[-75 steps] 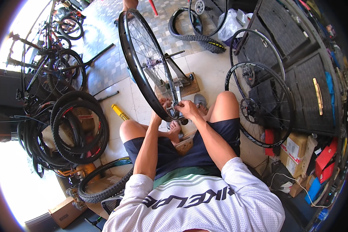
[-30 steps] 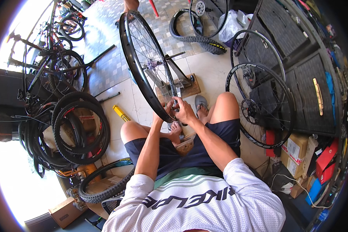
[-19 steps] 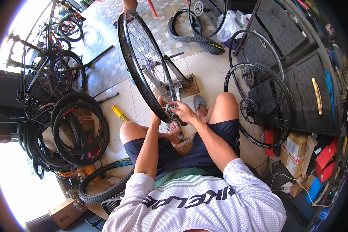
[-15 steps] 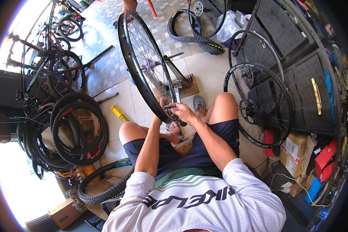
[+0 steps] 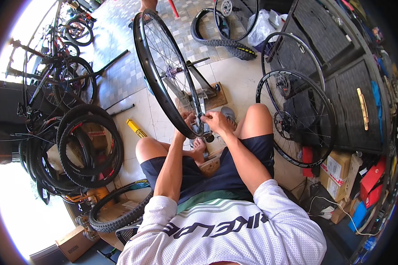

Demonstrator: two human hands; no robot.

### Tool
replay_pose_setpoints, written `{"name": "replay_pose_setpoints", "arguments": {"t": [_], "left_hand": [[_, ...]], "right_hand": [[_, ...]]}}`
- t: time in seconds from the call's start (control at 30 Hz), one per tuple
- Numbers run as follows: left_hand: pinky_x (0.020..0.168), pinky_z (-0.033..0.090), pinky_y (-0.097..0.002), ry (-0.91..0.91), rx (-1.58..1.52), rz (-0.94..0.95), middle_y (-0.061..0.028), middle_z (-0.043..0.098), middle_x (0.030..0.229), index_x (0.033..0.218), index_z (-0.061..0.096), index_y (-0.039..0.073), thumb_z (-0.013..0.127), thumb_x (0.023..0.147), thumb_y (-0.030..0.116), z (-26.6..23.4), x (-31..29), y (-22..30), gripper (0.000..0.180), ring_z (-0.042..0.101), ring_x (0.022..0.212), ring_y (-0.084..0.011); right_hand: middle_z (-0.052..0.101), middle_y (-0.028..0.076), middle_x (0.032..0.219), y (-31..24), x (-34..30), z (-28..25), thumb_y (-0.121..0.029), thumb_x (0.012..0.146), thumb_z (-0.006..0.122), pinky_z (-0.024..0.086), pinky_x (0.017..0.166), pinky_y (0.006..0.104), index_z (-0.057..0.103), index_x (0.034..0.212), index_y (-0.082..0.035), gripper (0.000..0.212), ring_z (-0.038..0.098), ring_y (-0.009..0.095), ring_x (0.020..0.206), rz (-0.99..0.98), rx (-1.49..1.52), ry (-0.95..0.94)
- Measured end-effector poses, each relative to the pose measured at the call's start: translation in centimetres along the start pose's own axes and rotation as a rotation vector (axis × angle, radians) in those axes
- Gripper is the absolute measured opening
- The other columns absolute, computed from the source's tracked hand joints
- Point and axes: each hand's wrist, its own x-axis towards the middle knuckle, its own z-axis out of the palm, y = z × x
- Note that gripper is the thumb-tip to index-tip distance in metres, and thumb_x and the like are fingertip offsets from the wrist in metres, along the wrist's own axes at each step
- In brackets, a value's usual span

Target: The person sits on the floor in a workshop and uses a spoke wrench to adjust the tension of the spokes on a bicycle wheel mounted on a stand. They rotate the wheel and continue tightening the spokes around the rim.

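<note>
A bicycle wheel (image 5: 147, 73) with a black rim and no tyre stands upright in a metal truing stand (image 5: 200, 80) in front of me. My left hand (image 5: 185, 123) is at the near part of the rim, its fingers closed among the spokes. What those fingers hold, if anything, is hidden. Just right of the rim, my right hand (image 5: 217, 122) has thumb and fingertips pinched together near the stand's upright. Anything in that pinch is too small to make out. Both forearms reach forward between my bent knees.
Tyres (image 5: 90, 150) are piled at the left, near several bicycles. Two more wheels (image 5: 296, 119) lean against dark cabinets (image 5: 351, 101) at the right. A yellow box (image 5: 136, 128) lies on the floor beside my left knee. A loose tyre (image 5: 225, 47) lies further ahead.
My right hand has drawn slightly away from the rim, moving right and a little forward. My left hand stays by the spokes, and the wheel remains in the stand.
</note>
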Motion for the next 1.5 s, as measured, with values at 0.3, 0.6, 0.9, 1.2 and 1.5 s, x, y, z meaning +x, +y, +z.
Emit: {"name": "replay_pose_setpoints", "arguments": {"t": [0.3,0.6,0.9,1.2,1.5], "left_hand": [[0.063,0.050,-0.0255,-0.032,0.022,0.058,-0.0049,0.069,0.090,0.105,0.064,0.003,0.070,0.092,0.031,-1.3,-0.7,0.8,0.031,0.064,0.075,-0.0120],[0.050,0.047,-0.0287,-0.180,0.278,-0.125,-0.0014,0.064,0.072,0.092,0.067,0.003,0.076,0.082,0.047,-1.6,-1.3,2.1,0.045,0.062,0.062,-0.0135],[0.052,0.050,-0.0395,0.220,1.020,0.221,-0.0171,0.062,0.055,0.059,0.064,0.000,0.078,0.070,0.052,-0.3,0.0,1.7,0.055,0.061,0.050,-0.0221],[0.046,0.038,-0.0249,-0.182,0.455,0.098,0.0021,0.054,0.060,0.080,0.066,0.002,0.072,0.085,0.051,-1.9,-1.5,2.9,0.050,0.054,0.054,-0.0086],[0.045,0.043,-0.0355,0.082,0.863,0.246,-0.0116,0.056,0.049,0.059,0.060,-0.001,0.075,0.079,0.047,-0.9,-0.6,2.4,0.054,0.055,0.048,-0.0133]], "right_hand": [[0.072,0.017,0.084,-1.7,-1.0,1.5,-0.036,0.081,0.071,0.053,0.072,0.0408,0.073,0.093,-0.006,0.032,0.070,0.034,0.080,-0.152,-0.071,-0.104],[0.072,0.014,0.083,-1.1,-1.1,1.2,-0.032,0.079,0.072,0.053,0.074,0.0426,0.062,0.112,-0.008,0.042,0.068,0.034,0.083,-0.158,-0.062,-0.077],[0.068,0.016,0.083,-2.1,-1.1,3.1,-0.025,0.078,0.075,0.051,0.072,0.0412,0.048,0.133,-0.010,0.063,0.066,0.032,0.082,-0.261,-0.180,0.050],[0.071,0.014,0.085,0.4,-0.3,2.9,-0.019,0.082,0.070,0.051,0.071,0.0371,0.046,0.137,-0.010,0.061,0.069,0.028,0.079,-0.121,0.113,-0.119],[0.071,0.016,0.092,-1.8,-0.9,3.2,-0.024,0.078,0.076,0.052,0.077,0.0411,0.048,0.134,-0.005,0.065,0.068,0.034,0.088,-0.235,-0.114,0.029]]}}
